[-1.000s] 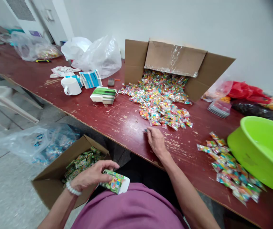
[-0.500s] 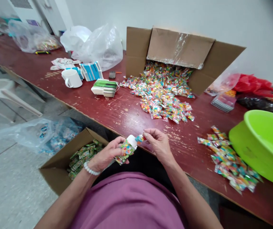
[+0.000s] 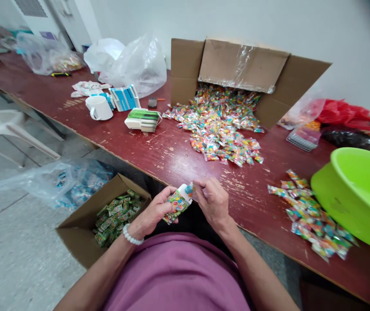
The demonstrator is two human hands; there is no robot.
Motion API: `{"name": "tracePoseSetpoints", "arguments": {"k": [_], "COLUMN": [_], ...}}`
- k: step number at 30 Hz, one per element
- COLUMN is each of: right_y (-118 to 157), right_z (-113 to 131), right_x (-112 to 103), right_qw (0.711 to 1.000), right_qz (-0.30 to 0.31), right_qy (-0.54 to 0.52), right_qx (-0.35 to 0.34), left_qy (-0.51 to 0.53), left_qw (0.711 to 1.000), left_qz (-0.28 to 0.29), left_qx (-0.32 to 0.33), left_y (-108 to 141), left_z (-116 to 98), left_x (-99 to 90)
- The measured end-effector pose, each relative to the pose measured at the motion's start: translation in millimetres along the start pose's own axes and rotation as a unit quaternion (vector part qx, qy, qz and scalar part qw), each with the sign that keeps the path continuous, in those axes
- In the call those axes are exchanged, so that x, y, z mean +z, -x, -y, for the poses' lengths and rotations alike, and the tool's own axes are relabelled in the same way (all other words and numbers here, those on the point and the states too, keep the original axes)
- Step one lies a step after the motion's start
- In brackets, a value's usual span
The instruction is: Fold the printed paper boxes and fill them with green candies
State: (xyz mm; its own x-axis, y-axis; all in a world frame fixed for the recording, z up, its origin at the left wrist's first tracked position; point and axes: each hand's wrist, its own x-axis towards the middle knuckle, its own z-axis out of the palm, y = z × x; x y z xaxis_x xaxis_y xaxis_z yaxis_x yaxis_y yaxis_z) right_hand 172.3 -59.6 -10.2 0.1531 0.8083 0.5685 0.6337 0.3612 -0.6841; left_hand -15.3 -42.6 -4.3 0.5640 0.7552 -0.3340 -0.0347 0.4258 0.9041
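Observation:
My left hand [image 3: 159,210] grips a small printed candy box [image 3: 178,206], green with colourful fruit-like spots, tilted with its white top end up and to the right. My right hand [image 3: 213,201] pinches a small clear candy packet [image 3: 189,190] with blue in it at the box's open end; the packet looks partly inside. Fingers cover some of it. Below my left hand, a cardboard carton [image 3: 74,233] on the floor side holds many filled green boxes [image 3: 116,216]. Ahead on the table lies a heap of candy packets [image 3: 223,129].
A large cardboard box [image 3: 246,65] lies tipped behind the heap. At right stand a green basin [image 3: 343,194] and a smaller pile of packets [image 3: 314,220]. A white mug [image 3: 99,108], stacked flat green cartons [image 3: 142,120] and plastic bags [image 3: 142,65] are at left; a stool [image 3: 6,125] stands beyond.
My right hand has brought the packet down to the box's mouth, where it now sits partly in. My left hand and the box have shifted slightly right and up.

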Motion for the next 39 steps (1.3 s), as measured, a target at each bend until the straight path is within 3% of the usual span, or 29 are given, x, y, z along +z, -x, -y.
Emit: {"name": "tracePoseSetpoints", "arguments": {"k": [4,7,10,13,15,18,23,27,31,33,37,39], "right_y": [3,2,0,2,5,9,10,3,-1,0,5,6], "right_z": [7,6,2,3,7,12,13,13,15,14,10,8], "right_x": [1,-2,-4,1,6,13,12,1,-3,1,12,16], "right_qw": [0.993,0.971,0.912,0.842,0.826,0.845,0.915,0.925,0.937,0.933,0.9,0.901], "right_qz": [0.087,0.074,0.047,0.138,0.177,0.171,0.131,0.193,0.223,0.22,0.213,0.204], "right_qy": [-0.069,-0.169,-0.293,-0.397,-0.417,-0.4,-0.31,-0.289,-0.257,-0.264,-0.303,-0.294], "right_qx": [0.038,0.151,0.283,0.34,0.336,0.311,0.222,0.155,0.076,0.105,0.23,0.247], "left_qy": [0.014,0.079,0.154,0.156,0.15,0.161,0.222,0.292,0.308,0.3,0.255,0.235], "left_qw": [1.0,0.996,0.985,0.985,0.986,0.984,0.973,0.953,0.947,0.95,0.962,0.966], "left_qz": [-0.014,-0.043,-0.073,-0.074,-0.072,-0.076,-0.062,-0.035,-0.022,-0.035,-0.087,-0.101], "left_qx": [0.014,0.013,-0.003,0.001,0.005,0.01,-0.018,-0.074,-0.085,-0.08,-0.041,-0.031], "left_y": [-3,-8,-12,-13,-12,-11,-10,-11,-11,-11,-10,-10], "left_z": [-1,0,3,7,11,15,11,3,1,2,6,7], "left_x": [3.7,5.7,6.3,6.4,6.2,5.9,6.8,7.1,5.0,4.2,5.7,7.8]}}
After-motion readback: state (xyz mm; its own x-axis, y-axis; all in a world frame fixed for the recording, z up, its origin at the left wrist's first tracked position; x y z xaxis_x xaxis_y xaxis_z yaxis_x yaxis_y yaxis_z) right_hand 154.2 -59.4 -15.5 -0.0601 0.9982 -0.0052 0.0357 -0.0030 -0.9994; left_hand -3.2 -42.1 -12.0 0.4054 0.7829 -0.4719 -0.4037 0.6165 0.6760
